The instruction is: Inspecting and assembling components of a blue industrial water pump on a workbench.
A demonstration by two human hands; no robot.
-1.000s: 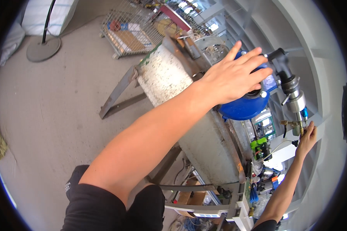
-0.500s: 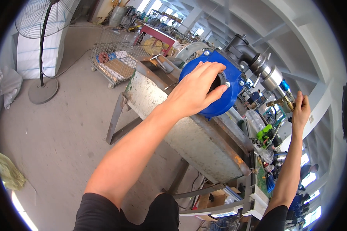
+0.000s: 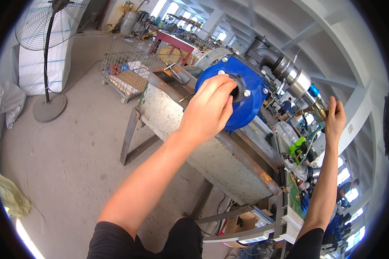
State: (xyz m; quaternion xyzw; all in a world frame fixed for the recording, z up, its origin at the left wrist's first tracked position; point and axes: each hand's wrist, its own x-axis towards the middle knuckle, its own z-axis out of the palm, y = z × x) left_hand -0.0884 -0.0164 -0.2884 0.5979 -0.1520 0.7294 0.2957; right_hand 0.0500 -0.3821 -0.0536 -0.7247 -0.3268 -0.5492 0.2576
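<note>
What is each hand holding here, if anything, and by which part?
The left hand is at the round opening of the blue housing; whether it grips cannot be told. The right hand appears to hold the brass fitting by its outer end.

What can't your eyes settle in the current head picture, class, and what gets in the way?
In the head view:
- Blue, round-bodied housing: part hidden behind the left hand.
- Dark round opening in it: depth lost to shadow and that hand.
- Brass-coloured metal fitting: where the right hand meets it, hidden by that hand.
- Black, wire-caged standing fan: top cut off by the upper edge.
- Distant person in blue clothing: too small to tell what they handle.
</note>
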